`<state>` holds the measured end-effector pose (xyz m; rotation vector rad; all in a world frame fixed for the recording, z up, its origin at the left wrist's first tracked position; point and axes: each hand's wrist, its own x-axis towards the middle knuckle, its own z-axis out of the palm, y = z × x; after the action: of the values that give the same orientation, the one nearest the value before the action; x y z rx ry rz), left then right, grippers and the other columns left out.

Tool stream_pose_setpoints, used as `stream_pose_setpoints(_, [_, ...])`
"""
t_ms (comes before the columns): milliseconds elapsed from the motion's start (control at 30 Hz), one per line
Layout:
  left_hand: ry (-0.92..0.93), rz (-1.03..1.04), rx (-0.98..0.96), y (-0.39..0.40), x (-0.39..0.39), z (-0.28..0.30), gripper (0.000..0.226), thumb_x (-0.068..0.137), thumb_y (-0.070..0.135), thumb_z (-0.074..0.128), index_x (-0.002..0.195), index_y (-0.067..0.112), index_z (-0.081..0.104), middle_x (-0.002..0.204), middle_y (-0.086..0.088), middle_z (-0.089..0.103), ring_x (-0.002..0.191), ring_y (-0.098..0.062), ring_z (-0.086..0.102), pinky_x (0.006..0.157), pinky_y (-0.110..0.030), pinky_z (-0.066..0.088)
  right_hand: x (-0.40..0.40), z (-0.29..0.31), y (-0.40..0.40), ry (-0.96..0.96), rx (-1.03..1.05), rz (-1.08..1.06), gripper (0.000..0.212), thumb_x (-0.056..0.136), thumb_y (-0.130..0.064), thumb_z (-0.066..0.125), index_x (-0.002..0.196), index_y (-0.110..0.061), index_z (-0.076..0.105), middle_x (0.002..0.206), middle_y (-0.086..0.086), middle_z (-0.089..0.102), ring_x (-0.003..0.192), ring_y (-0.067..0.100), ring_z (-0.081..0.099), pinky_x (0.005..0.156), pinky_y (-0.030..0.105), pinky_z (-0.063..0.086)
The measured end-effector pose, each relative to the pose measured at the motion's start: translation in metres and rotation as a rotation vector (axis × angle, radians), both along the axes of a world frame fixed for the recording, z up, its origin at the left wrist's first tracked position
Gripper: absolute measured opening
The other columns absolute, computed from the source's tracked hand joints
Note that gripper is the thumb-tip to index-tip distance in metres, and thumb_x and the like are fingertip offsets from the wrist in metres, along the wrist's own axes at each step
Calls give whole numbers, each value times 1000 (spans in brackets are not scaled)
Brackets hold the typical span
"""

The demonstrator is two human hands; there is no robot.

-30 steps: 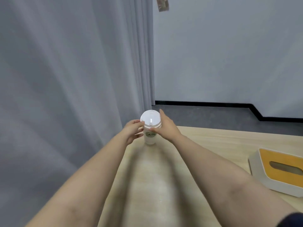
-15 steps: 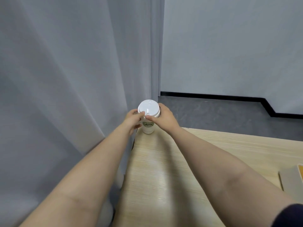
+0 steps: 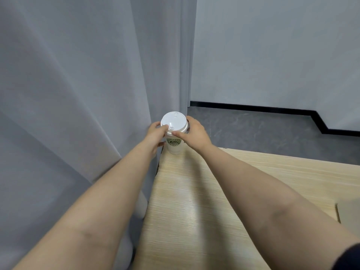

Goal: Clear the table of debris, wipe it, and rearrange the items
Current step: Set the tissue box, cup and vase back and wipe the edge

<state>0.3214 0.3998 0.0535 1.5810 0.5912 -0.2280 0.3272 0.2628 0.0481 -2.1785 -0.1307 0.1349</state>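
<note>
A white paper coffee cup (image 3: 174, 148) with a green round logo and a white plastic lid (image 3: 174, 121) stands upright at the far left corner of the light wooden table (image 3: 194, 201). My left hand (image 3: 155, 135) grips its left side just under the lid. From the right, my right hand (image 3: 194, 133) wraps around it, thumb across the front. Both arms stretch forward over the tabletop.
A grey curtain (image 3: 78, 94) hangs right beside the table's left edge, touching my left hand. A corner of a pale box (image 3: 346, 213) shows at the right edge. Beyond the table lie a grey floor (image 3: 253, 129) and a wall with black skirting.
The cup, held in both hands, has gone further toward the table's far left corner beside the curtain. The view has turned left, so the orange-topped tissue box has slid almost out of sight.
</note>
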Motion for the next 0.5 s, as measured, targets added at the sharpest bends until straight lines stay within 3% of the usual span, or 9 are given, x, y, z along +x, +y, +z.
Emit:
stream_pose_setpoints(300, [2,2,13,0,-4,0,38,95,21,46,133,18,43,130,-2,52,103,-15,49,63,-25,42,-3,-3,2,19,23,5,59,74,-38,72,127,-24,49,124,-3,55,110,18,54,91,41,49])
stream_pose_setpoints(500, [14,1,66,1,-5,1,44,93,27,47,136,19,40,134,0,48,107,-16,47,80,-33,40,-5,-2,2,37,42,8,60,75,-37,72,129,-26,47,125,-4,56,113,17,52,92,38,48])
